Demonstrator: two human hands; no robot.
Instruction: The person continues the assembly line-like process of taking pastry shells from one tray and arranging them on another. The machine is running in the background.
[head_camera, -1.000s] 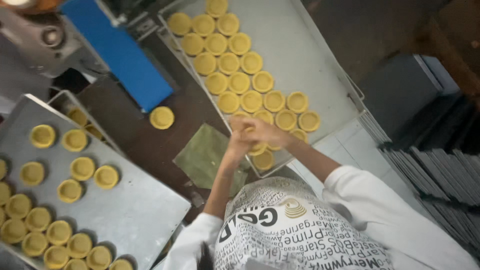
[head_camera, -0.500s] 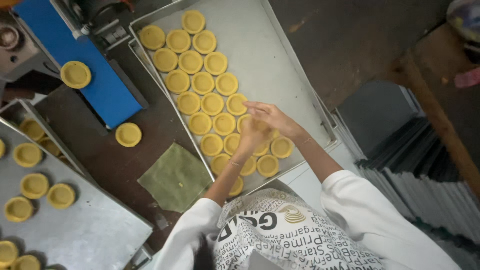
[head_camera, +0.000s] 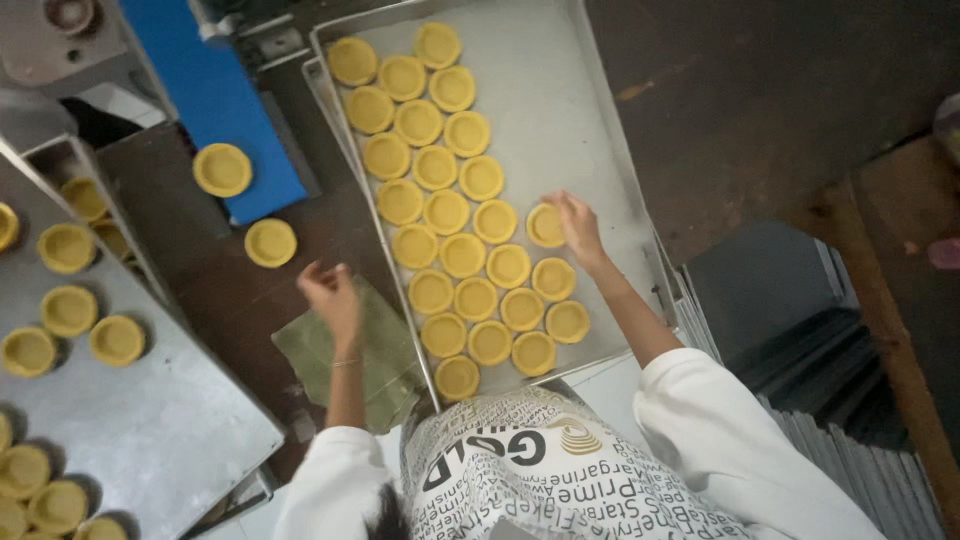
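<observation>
The right hand (head_camera: 578, 228) rests its fingers on a yellow tart shell (head_camera: 545, 225), grasping its edge, at the right end of the rows on the tray (head_camera: 600, 130). The left hand (head_camera: 332, 296) hovers released over the bench (head_camera: 230, 300) (above a green cloth (head_camera: 385, 350)), near a loose shell (head_camera: 271, 242).

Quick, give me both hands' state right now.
Left hand: open, empty, above the green cloth.
Right hand: fingertips on a yellow pastry shell on the metal tray, not clearly gripped.
</observation>
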